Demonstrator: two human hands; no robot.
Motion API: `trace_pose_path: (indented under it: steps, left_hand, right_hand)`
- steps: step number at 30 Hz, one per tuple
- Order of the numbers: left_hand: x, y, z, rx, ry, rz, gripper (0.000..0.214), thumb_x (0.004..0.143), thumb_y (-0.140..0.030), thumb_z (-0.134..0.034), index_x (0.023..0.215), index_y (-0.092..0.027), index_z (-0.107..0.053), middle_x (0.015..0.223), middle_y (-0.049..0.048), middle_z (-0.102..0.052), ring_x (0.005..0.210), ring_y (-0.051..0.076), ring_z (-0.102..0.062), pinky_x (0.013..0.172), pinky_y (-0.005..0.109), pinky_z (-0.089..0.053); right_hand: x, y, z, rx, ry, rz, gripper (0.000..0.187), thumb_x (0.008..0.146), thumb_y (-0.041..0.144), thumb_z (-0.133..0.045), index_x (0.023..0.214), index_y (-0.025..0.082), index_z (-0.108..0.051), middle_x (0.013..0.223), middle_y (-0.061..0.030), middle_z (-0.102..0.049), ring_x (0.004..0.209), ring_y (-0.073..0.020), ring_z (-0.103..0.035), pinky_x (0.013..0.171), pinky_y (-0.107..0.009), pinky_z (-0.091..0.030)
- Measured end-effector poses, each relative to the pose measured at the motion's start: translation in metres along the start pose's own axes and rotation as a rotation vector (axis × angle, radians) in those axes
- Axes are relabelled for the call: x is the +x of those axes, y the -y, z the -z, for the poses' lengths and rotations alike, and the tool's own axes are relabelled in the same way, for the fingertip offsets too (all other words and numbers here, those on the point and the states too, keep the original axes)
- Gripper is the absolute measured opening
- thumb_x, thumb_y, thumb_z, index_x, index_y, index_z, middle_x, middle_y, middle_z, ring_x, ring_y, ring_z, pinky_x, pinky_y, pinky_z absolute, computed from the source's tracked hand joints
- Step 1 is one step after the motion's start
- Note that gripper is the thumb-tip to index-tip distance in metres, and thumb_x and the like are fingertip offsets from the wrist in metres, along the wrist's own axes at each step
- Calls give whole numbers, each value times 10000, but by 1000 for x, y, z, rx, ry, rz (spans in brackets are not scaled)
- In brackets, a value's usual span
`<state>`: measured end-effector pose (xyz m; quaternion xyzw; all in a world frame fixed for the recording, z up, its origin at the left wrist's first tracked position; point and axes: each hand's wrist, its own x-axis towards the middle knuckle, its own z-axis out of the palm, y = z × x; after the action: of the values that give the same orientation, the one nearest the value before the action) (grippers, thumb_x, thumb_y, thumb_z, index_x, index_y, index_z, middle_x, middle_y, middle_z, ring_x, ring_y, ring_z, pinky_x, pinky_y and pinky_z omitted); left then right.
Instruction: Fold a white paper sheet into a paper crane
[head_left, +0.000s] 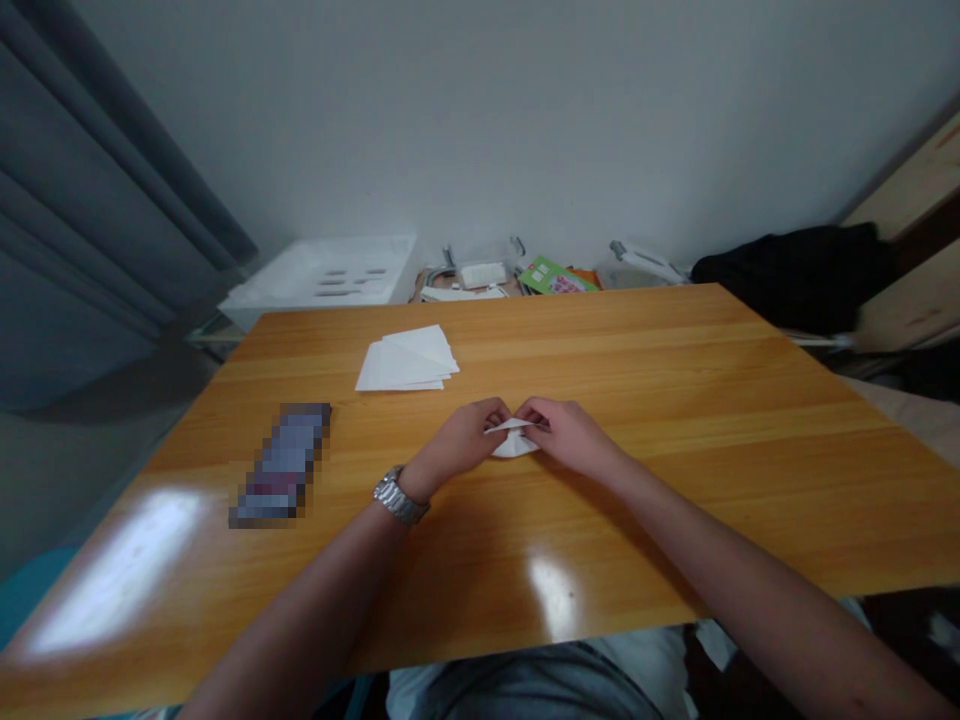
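A small piece of folded white paper (514,442) is held between my two hands, over the middle of the wooden table. My left hand (463,440), with a metal watch on its wrist, pinches the paper's left side. On the other side, the fingers of my right hand (568,432) close on its right edge. The fingertips of both hands almost meet above the paper and hide part of its upper edge. Behind and to the left lies a loose stack of white paper sheets (409,360).
A blurred-out dark phone-like device (283,465) lies on the left of the wooden table (675,380). Beyond the far edge stand a white foam tray (322,275), a green booklet (553,276) and assorted clutter. Black cloth (795,275) lies at the back right.
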<state>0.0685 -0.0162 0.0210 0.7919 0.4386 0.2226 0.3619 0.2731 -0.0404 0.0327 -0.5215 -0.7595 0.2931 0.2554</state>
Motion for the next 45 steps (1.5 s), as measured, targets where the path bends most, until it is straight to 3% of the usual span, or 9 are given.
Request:
trace_pose_path:
  steps: [7, 14, 20, 26, 33, 37, 39, 45]
  left_hand:
    - [-1, 12, -1, -216, 67, 24, 162, 856, -233, -596, 986, -177, -676, 927, 39, -747, 823, 162, -690, 724, 250, -517]
    - [-5, 4, 0, -416, 67, -20, 287, 866, -199, -621, 1151, -195, -588, 979, 47, -728, 884, 162, -696, 761, 264, -535]
    - [-6, 0, 4, -372, 43, -117, 207, 881, -175, -584, 1082, -187, -629, 1035, 46, -707, 963, 162, -668, 856, 277, -519]
    - [-8, -4, 9, -304, -5, -131, 235, 842, -121, -574, 1059, -183, -640, 1030, 39, -707, 969, 168, -661, 882, 282, -503]
    - [-13, -10, 10, -252, 6, -100, 288, 856, -313, -709, 1114, -201, -643, 1100, 53, -699, 1009, 191, -656, 889, 298, -516]
    - [-14, -11, 7, -321, -18, -86, 339, 940, -395, -621, 1223, -213, -579, 1083, 69, -713, 971, 189, -685, 817, 289, -541]
    - [-13, -10, 4, -343, -28, -65, 359, 959, -391, -587, 1267, -210, -552, 1066, 73, -723, 947, 189, -699, 795, 289, -553]
    - [-12, -7, 2, -295, -64, -81, 237, 942, -310, -590, 1131, -184, -656, 1108, 70, -736, 1032, 198, -693, 917, 315, -538]
  right_hand:
    - [-1, -5, 1, 68, 6, 5, 167, 858, 109, -624, 965, 186, -725, 923, -53, -775, 813, -178, -695, 717, -254, -475]
    - [-3, -5, 8, 94, 4, 19, 175, 852, 110, -623, 974, 189, -722, 946, -46, -774, 834, -176, -693, 745, -262, -479]
    - [-3, -3, 14, 132, 16, 20, 161, 840, 135, -640, 974, 178, -718, 962, -57, -767, 859, -182, -688, 769, -270, -483]
    - [-3, -5, 18, 291, 62, 15, 252, 915, 382, -634, 986, 155, -718, 954, -77, -759, 846, -191, -677, 774, -290, -498]
    - [-3, -8, 18, 274, 17, 12, 189, 901, 328, -635, 948, 163, -715, 945, -75, -761, 850, -195, -679, 793, -306, -503]
    - [-6, -6, 16, 214, -18, 18, 172, 917, 318, -622, 949, 182, -721, 938, -59, -764, 835, -191, -680, 771, -297, -495]
    - [-7, -4, 15, 172, -36, 23, 159, 921, 310, -623, 959, 194, -726, 930, -48, -769, 820, -186, -681, 747, -284, -488]
    - [-9, 0, 16, 161, -56, 49, 138, 919, 291, -633, 966, 206, -732, 931, -34, -773, 831, -178, -691, 748, -265, -482]
